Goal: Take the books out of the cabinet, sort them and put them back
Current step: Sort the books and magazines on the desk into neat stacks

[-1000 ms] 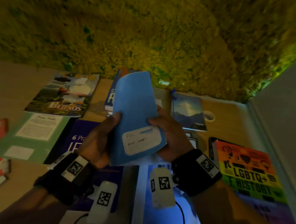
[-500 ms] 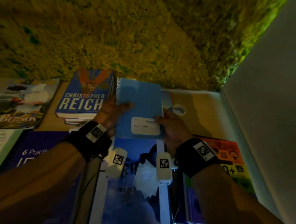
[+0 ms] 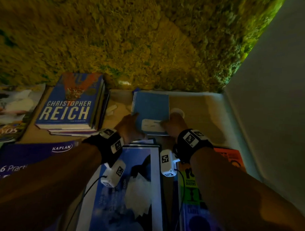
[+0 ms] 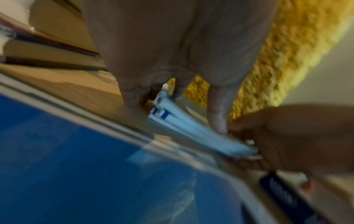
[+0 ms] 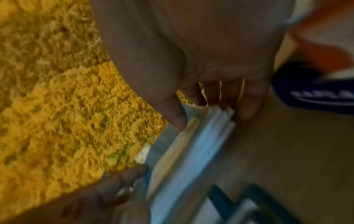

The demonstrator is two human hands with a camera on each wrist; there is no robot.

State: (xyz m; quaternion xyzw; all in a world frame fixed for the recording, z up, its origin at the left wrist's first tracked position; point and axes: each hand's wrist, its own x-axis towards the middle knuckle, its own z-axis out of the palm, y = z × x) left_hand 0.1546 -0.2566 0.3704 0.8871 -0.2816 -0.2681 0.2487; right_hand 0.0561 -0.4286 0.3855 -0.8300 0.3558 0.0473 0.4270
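progress: books lie spread flat on the surface [image 3: 205, 117], sorting under way, none returned | now: blue spiral notebook [image 3: 151, 105] near far right corner, left hand [image 3: 129, 125] and right hand [image 3: 172, 124] both grip its near corners, thumbs on top.

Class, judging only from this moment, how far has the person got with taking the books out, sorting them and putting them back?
Done: books lie spread out on the surface, the Christopher Reich book topping a small pile. In hand: the left hand and right hand both grip the blue spiral notebook near the mossy wall, apparently setting it down. Left: no cabinet shows, so putting back seems not begun.
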